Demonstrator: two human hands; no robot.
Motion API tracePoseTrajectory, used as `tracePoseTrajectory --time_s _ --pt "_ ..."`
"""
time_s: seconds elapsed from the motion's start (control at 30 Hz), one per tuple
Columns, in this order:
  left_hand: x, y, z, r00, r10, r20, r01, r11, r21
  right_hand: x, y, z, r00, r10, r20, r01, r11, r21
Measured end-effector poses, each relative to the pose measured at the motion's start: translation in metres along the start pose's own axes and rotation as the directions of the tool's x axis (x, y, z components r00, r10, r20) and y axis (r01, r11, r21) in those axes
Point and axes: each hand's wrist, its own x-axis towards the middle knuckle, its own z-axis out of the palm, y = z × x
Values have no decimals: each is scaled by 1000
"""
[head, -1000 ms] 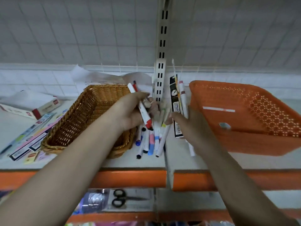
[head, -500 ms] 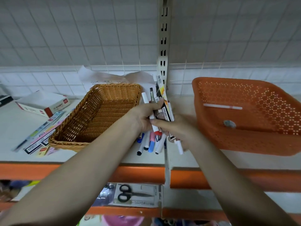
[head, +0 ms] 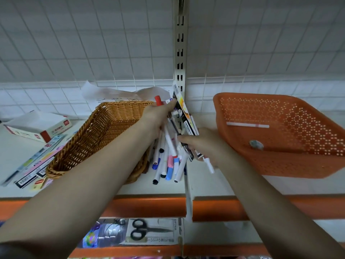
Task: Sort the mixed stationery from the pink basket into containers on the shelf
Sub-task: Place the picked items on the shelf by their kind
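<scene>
Hands drawn apart since earlier, left hand (head: 158,116) gripping red-capped white markers (head: 169,139) — right hand (head: 202,144) gripping black-edged pen pack (head: 183,114)

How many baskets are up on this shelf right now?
2. The wicker basket sits left of the shelf upright, behind the left hand; the orange plastic basket sits on the right, tilted. No pink basket is in view.
</scene>
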Motion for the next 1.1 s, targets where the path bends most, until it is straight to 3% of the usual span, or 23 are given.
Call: tracePoseTrajectory --time_s 0.07,0.2,0.37,0.5,0.57,0.63,0.83,0.97,1.1 --pt "4 6 0 994 105 -7 -105 993 49 -7 3 -5 1000 24 12 -24 1000 5" --pt "7 16 1 925 380 5 -370 898 236 -15 9 0 997 78 -25 -69 966 247" --pt "3 23 -10 831 556 23 -500 728 469 -17 -5 10 988 -2 -156 45 962 269" --pt "-17 29 -31 741 668 -67 -541 653 531 -20 -25 16 971 -107 -214 156 962 223" --pt "-29 29 -44 756 643 -125 -508 695 509 -18 -35 20 963 -164 -215 200 967 158" --pt "-40 24 -55 818 556 -151 -443 775 451 -17 -42 27 949 -242 -204 249 968 11" --pt "-77 14 -55 932 329 150 -358 899 251 -44 -45 61 901 -432 -48 402 871 -281" --pt "-85 5 -67 939 308 153 -312 950 1 -57 -46 62 950 -297 97 308 943 -125" --pt "-98 1 -87 930 368 -12 -368 928 -55 -66 -47 77 931 -181 318 155 982 105"
